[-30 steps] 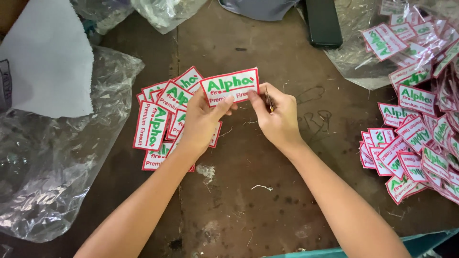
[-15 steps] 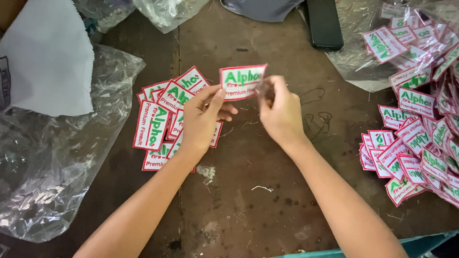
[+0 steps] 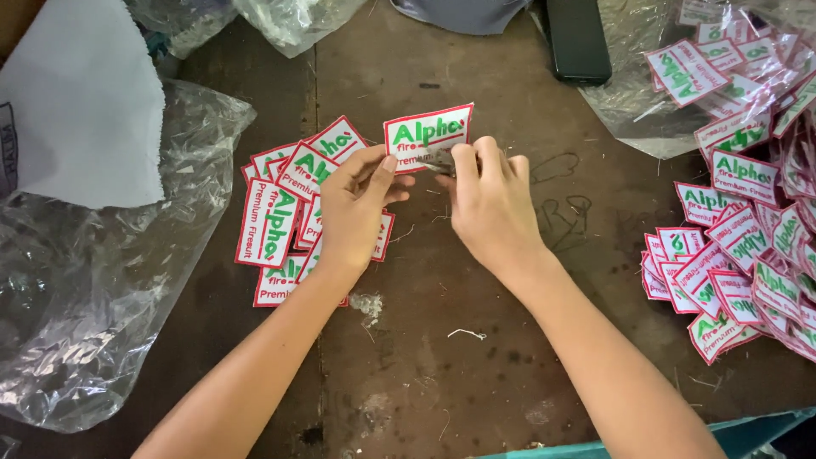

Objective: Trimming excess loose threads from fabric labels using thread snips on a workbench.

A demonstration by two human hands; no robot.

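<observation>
Head view: left hand [image 3: 357, 208] pinches the embroidered patch [image 3: 427, 136] by its lower edge; right hand [image 3: 489, 204] grips a small metal tool [image 3: 440, 161] against it. Light, flexible cloth, probably best held at the border.

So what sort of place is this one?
Probably a garment or embroidery workshop bench: piles of red-edged sewn patches, clear plastic bags and thread scraps on a worn table. The left hand and right hand hold one patch.

A small garment-trade workshop, shown by the scuffed dark brown worktable [image 3: 442, 357] heaped with white red-edged embroidered patches [image 3: 739, 255], loose thread scraps [image 3: 466, 333] and crumpled clear plastic bags [image 3: 76, 314].
</observation>
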